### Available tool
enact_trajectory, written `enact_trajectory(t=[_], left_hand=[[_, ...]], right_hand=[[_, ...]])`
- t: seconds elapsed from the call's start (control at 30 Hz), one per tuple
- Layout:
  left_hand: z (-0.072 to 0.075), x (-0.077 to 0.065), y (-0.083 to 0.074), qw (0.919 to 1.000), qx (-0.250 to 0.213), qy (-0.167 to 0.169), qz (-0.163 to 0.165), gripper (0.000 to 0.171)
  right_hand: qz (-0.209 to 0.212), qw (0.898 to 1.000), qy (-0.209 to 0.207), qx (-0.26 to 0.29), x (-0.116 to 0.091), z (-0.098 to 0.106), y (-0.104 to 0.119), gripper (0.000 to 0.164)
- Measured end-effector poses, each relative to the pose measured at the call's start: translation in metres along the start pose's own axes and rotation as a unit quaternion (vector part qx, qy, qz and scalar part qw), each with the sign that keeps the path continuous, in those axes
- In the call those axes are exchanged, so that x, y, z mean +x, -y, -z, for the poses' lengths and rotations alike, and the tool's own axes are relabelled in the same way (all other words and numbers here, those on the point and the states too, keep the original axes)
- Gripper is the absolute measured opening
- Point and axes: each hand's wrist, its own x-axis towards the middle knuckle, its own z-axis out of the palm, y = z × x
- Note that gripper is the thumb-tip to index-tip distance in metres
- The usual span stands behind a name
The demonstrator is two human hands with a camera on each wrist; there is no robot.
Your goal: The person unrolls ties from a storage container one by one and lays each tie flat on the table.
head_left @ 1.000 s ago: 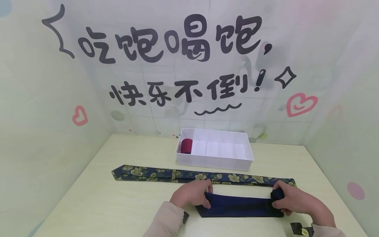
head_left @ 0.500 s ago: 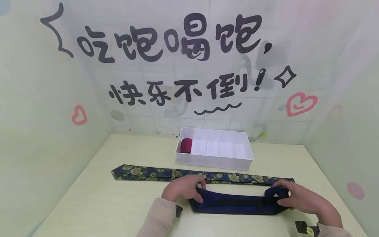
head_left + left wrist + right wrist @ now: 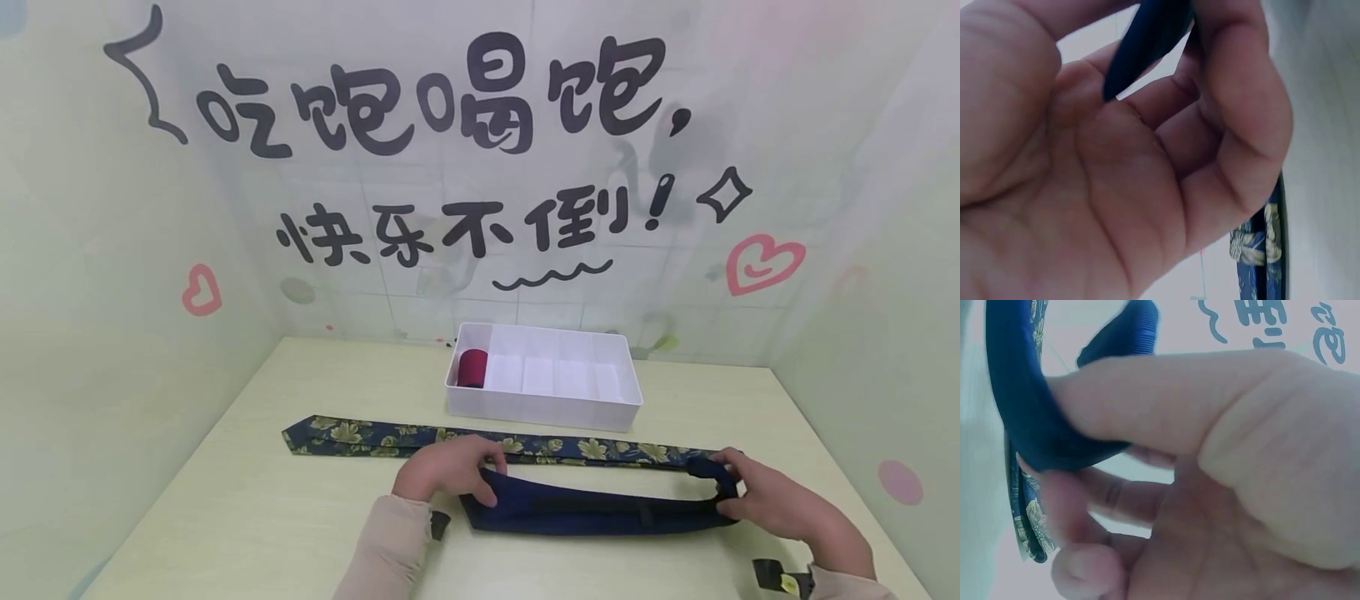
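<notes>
A plain navy necktie [image 3: 585, 510] stretches between both hands, its underside partly showing. My left hand [image 3: 448, 468] pinches its pointed wide end between thumb and fingers; the left wrist view shows the tip [image 3: 1147, 50] inside the curled hand. At the other end, my right hand [image 3: 780, 504] holds the tie where it bends back in a loop. In the right wrist view the navy band [image 3: 1019, 394] curves round the thumb [image 3: 1141, 400], with a ribbed folded part [image 3: 1125, 334] beyond. A floral navy and gold necktie [image 3: 352, 435] lies flat just behind, partly covered by the hands.
A white divided box [image 3: 540, 408] stands at the back of the pale wooden table [image 3: 247, 508]. A dark red roll [image 3: 472, 369] sits in its leftmost compartment. Walls with printed lettering [image 3: 495, 100] enclose the table at the back and sides.
My left hand has moved left and slightly back with the tie's wide end. My right hand has shifted a little right, and the bunched part there has loosened into an open loop.
</notes>
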Motion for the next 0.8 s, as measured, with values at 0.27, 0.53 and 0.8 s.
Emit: enact_trajectory(t=[0.27,0.53,0.8], left_hand=[[0.009,-0.006,0.008,0.9998,-0.018,-0.007,0.0,0.03],[0.02,-0.014,0.016,0.9989,-0.033,-0.01,0.031,0.03],[0.026,-0.019,0.023,0.9988,-0.017,-0.021,0.041,0.031]], right_hand=[[-0.003,0.999,-0.054,-0.002,0.001,0.002,-0.001,0.046],[-0.031,0.997,-0.034,0.065,-0.002,0.001,0.002,0.061],[-0.035,0.994,0.002,0.103,-0.002,0.0,-0.005,0.045]])
